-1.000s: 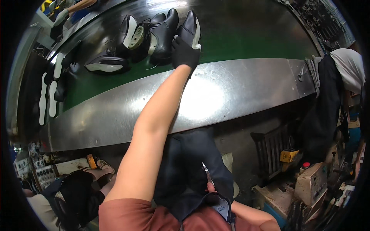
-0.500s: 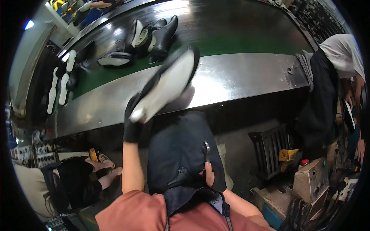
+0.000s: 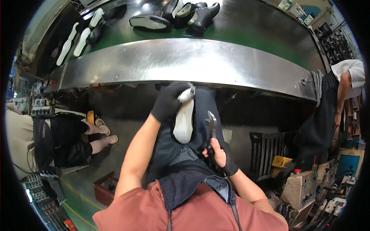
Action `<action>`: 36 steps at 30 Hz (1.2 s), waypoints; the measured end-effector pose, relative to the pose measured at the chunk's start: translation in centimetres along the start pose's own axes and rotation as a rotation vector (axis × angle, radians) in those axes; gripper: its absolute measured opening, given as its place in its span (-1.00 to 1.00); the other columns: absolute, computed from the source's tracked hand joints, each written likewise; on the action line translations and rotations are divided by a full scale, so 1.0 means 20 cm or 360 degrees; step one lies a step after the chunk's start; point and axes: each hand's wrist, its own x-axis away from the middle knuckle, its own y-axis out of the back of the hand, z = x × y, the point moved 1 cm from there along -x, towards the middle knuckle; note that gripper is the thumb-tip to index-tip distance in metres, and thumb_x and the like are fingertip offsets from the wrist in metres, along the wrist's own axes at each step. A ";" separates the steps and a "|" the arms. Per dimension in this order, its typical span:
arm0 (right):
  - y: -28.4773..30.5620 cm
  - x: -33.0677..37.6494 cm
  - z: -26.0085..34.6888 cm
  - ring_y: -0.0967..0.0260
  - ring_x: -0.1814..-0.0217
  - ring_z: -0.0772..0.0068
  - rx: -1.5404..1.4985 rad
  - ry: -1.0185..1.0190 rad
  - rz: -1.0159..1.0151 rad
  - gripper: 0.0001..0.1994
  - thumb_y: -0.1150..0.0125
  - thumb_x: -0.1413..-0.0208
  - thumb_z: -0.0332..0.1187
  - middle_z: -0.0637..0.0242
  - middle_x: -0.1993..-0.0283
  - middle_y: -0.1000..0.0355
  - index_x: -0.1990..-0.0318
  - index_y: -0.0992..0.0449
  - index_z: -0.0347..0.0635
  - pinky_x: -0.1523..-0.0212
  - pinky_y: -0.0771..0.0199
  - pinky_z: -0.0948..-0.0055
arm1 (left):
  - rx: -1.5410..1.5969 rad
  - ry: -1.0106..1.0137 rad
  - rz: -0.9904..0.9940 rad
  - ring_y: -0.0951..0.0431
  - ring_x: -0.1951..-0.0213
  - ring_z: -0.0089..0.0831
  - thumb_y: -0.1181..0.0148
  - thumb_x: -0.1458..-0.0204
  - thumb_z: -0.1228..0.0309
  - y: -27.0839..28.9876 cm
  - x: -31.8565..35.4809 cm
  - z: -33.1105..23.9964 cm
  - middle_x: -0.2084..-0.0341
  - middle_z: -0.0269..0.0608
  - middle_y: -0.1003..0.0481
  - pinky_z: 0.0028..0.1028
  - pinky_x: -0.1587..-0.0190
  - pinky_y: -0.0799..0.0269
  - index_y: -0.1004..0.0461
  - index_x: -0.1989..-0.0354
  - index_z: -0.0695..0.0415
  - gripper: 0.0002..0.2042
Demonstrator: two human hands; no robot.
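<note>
A dark shoe with a white underside (image 3: 183, 126) lies sole up over my lap, its broad toe end toward me. My left hand (image 3: 169, 101), in a black glove, is wrapped round its narrow heel end. To the right of it, my right hand (image 3: 220, 156) is closed round the handles of a pair of metal pincers (image 3: 211, 122), jaws pointing up and away from me. A black fingerless glove covers part of that hand. The pincers and the shoe are apart.
A steel-edged bench (image 3: 173, 59) with a green belt (image 3: 246, 48) runs across ahead. Several black shoes (image 3: 200, 23) and white soles (image 3: 82, 42) lie on it. One person (image 3: 58, 142) sits at left; another (image 3: 343, 84) is at right, near a dark slatted crate (image 3: 268, 152) and machine box (image 3: 298, 184).
My left hand has brought the shoe down from above the bench edge to my lap. My right hand with the pincers has come further into view. The whole view has shifted.
</note>
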 end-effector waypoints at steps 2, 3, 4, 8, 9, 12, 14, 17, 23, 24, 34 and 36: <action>-0.10 0.01 0.10 -0.41 0.37 0.55 0.0131 0.0024 0.0113 -0.66 0.04 -0.35 -0.16 0.31 0.40 -0.51 0.26 -0.51 -0.28 0.25 -0.39 0.56 | 0.0235 0.0339 -0.0001 -0.57 0.22 -0.30 -0.04 -0.18 0.11 -0.03 -0.05 0.12 0.31 -0.15 -0.58 -0.39 0.07 -0.43 -0.55 0.22 0.19 -0.64; -0.16 -0.03 0.11 -0.40 0.28 0.57 0.0063 0.0216 0.0142 -0.62 0.08 -0.36 -0.12 0.37 0.30 -0.51 0.20 -0.53 -0.28 0.20 -0.38 0.55 | 0.0453 0.0471 0.0056 -0.56 0.22 -0.37 0.07 -0.25 0.02 -0.03 -0.07 0.14 0.31 -0.18 -0.58 -0.41 0.08 -0.43 -0.55 0.25 0.21 -0.54; -0.18 -0.08 0.12 -0.39 0.24 0.57 0.0280 0.0319 0.0223 -0.59 0.10 -0.37 -0.09 0.39 0.25 -0.51 0.16 -0.53 -0.28 0.16 -0.38 0.55 | 0.0740 0.0454 0.0049 -0.54 0.22 -0.40 0.21 -0.26 -0.08 -0.04 -0.08 0.16 0.31 -0.21 -0.57 -0.43 0.05 -0.41 -0.55 0.27 0.22 -0.43; -0.23 -0.25 0.23 -0.37 0.09 0.56 0.0166 0.0379 0.0250 -0.53 0.17 -0.38 -0.04 0.41 0.15 -0.50 0.06 -0.53 -0.29 -0.05 -0.33 0.55 | 0.0983 0.0345 0.0086 -0.51 0.17 -0.40 0.60 -0.21 -0.29 -0.10 -0.08 0.18 0.29 -0.24 -0.56 -0.43 -0.06 -0.33 -0.55 0.31 0.23 -0.15; -0.19 -0.31 0.23 -0.36 0.07 0.56 0.0008 0.0307 0.0469 -0.54 0.20 -0.39 -0.06 0.39 0.11 -0.50 0.00 -0.50 -0.27 -0.08 -0.33 0.53 | 0.1038 0.0350 0.0088 -0.51 0.17 -0.39 0.63 -0.20 -0.30 -0.12 -0.08 0.16 0.30 -0.24 -0.57 -0.42 -0.09 -0.31 -0.55 0.31 0.22 -0.13; -0.12 -0.37 0.27 -0.39 0.24 0.61 -0.0182 -0.0009 0.0734 -0.58 0.22 -0.40 -0.06 0.41 0.20 -0.51 0.03 -0.49 -0.18 0.12 -0.40 0.54 | 0.0991 0.0383 0.0039 -0.52 0.16 -0.39 0.60 -0.18 -0.34 -0.13 -0.05 0.16 0.30 -0.22 -0.57 -0.42 -0.08 -0.31 -0.55 0.34 0.23 -0.12; -0.18 -0.25 0.38 -0.40 0.40 0.56 -0.0067 -0.0220 0.0548 -0.58 0.18 -0.37 -0.01 0.39 0.35 -0.49 0.12 -0.51 -0.14 0.27 -0.44 0.51 | 0.0932 0.0360 -0.0022 -0.53 0.16 -0.39 0.54 -0.15 -0.37 -0.12 -0.03 0.14 0.32 -0.20 -0.58 -0.43 -0.05 -0.33 -0.56 0.35 0.24 -0.12; -0.20 -0.26 0.27 -0.35 0.50 0.55 0.0813 0.0312 0.0125 -0.58 0.09 -0.35 -0.04 0.39 0.51 -0.42 0.36 -0.51 -0.19 0.41 -0.38 0.44 | 0.1042 0.0367 -0.0040 -0.53 0.16 -0.40 0.48 -0.15 -0.36 -0.12 -0.02 0.08 0.34 -0.19 -0.58 -0.41 -0.03 -0.35 -0.56 0.36 0.25 -0.13; -0.32 -0.33 0.04 -0.39 0.39 0.15 0.0753 0.0857 -0.0297 -0.62 0.07 -0.33 -0.14 -0.01 0.42 -0.43 0.34 -0.46 -0.31 0.35 -0.32 0.24 | 0.0845 0.0322 -0.0073 -0.55 0.21 -0.37 0.45 -0.21 -0.28 -0.13 -0.05 0.06 0.35 -0.18 -0.59 -0.39 -0.01 -0.37 -0.57 0.36 0.25 -0.20; -0.32 -0.26 0.14 -0.40 0.38 0.21 0.0841 0.0642 -0.0184 -0.61 0.07 -0.34 -0.13 0.03 0.41 -0.44 0.32 -0.47 -0.31 0.32 -0.33 0.27 | 0.0880 0.0294 -0.0087 -0.56 0.22 -0.36 0.46 -0.22 -0.26 -0.12 -0.01 0.09 0.35 -0.17 -0.59 -0.39 -0.01 -0.37 -0.57 0.37 0.24 -0.20; -0.15 -0.28 0.31 -0.45 0.22 0.46 -0.0073 0.0115 0.0766 -0.57 0.15 -0.39 -0.11 0.31 0.24 -0.51 0.08 -0.50 -0.34 0.12 -0.48 0.42 | 0.0740 0.0109 -0.0132 -0.56 0.24 -0.30 0.42 -0.28 -0.11 -0.11 0.01 0.01 0.40 -0.14 -0.58 -0.35 0.02 -0.40 -0.55 0.40 0.28 -0.29; -0.15 -0.24 0.27 -0.41 0.37 0.46 -0.0014 -0.0054 0.0817 -0.57 0.14 -0.38 -0.07 0.37 0.39 -0.47 0.26 -0.50 -0.27 0.25 -0.44 0.45 | 0.0857 0.0078 -0.0120 -0.54 0.24 -0.30 0.41 -0.29 -0.09 -0.10 0.03 0.01 0.41 -0.14 -0.57 -0.35 0.00 -0.39 -0.54 0.41 0.27 -0.30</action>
